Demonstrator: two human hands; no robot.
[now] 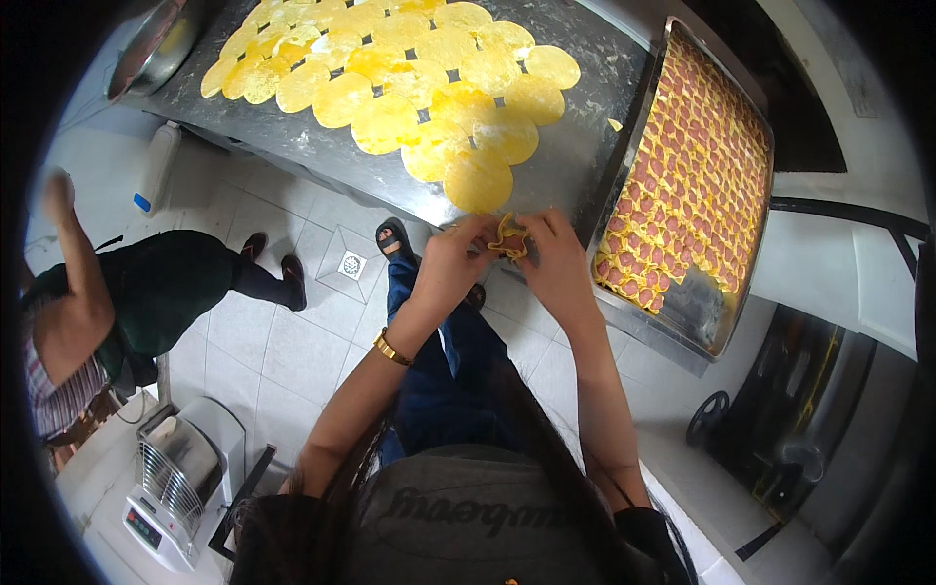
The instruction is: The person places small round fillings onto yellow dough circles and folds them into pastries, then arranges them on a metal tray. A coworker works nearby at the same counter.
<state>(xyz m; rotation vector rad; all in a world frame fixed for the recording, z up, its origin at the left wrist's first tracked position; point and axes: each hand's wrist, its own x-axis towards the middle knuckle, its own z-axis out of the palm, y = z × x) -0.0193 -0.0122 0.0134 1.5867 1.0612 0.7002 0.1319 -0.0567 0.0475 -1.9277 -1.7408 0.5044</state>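
Between my two hands, just off the near edge of the metal table (pixel 604 166), is a small yellow dough piece (pixel 510 237) with ruffled edges and brownish-red filling inside. My left hand (pixel 456 255) pinches it from the left, and my right hand (pixel 554 255) grips its right side. Beyond them lie rows of flat yellow dough rounds (pixel 478 180), overlapping and dusted with flour. To the right, a large metal tray (pixel 702 317) is packed with small yellow dough pieces (pixel 682 175) with reddish-brown filling, except at its near right corner, where bare metal shows.
A metal bowl (pixel 156 49) stands at the table's far left. Another person (pixel 146 292) in dark clothes is on the left. A white machine with a wire guard (pixel 180 478) sits lower left. The tiled floor has a drain (pixel 352 264). Dark equipment with a handwheel (pixel 709 419) stands lower right.
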